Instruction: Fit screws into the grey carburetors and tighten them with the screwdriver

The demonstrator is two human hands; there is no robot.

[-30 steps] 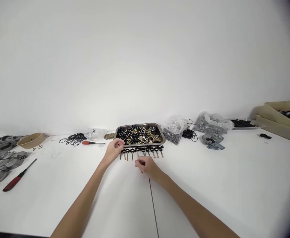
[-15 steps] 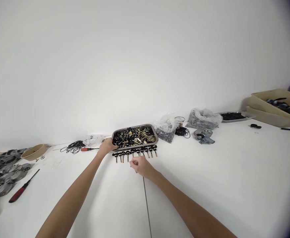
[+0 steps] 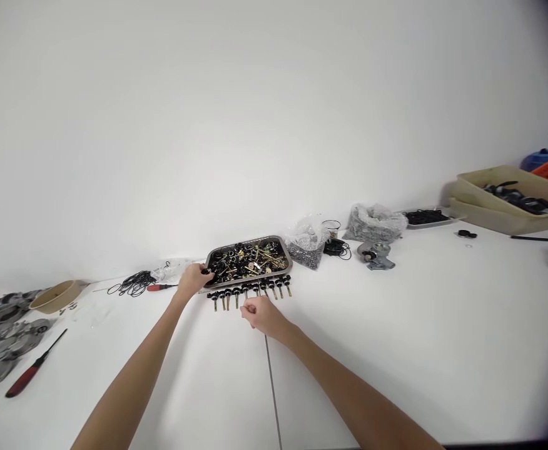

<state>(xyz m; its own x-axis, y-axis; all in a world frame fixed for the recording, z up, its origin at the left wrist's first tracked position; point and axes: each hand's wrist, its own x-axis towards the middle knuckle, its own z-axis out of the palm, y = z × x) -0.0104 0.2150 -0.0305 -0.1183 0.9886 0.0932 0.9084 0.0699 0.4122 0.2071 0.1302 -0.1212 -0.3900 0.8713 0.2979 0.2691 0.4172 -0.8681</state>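
My left hand (image 3: 192, 280) is at the left end of a metal tray (image 3: 281, 272), its fingertips curled inside the rim against small dark parts. What the fingers pinch is too small to make out. Small black and brass-coloured parts (image 3: 250, 259) fill the tray in a loose heap. Along its front edge stands a row of black-headed parts with brass-coloured stems (image 3: 228, 299), pointing towards me. Just in front of this row, my right hand (image 3: 262, 315) is closed with the fingers curled in; anything inside them is hidden.
Left are a screwdriver (image 3: 30, 375), grey metal castings (image 3: 6, 344), a beige bowl (image 3: 55, 297), black rings (image 3: 136, 283) and a red-handled tool (image 3: 154, 288). To the right are plastic bags of small parts (image 3: 309, 247), a metal casting (image 3: 377, 256) and beige bins (image 3: 494, 215).
The view has swung slightly to the right, so everything sits further left. My left fingertips have drawn back a little towards the tray's rim. My right hand stays closed by the row.
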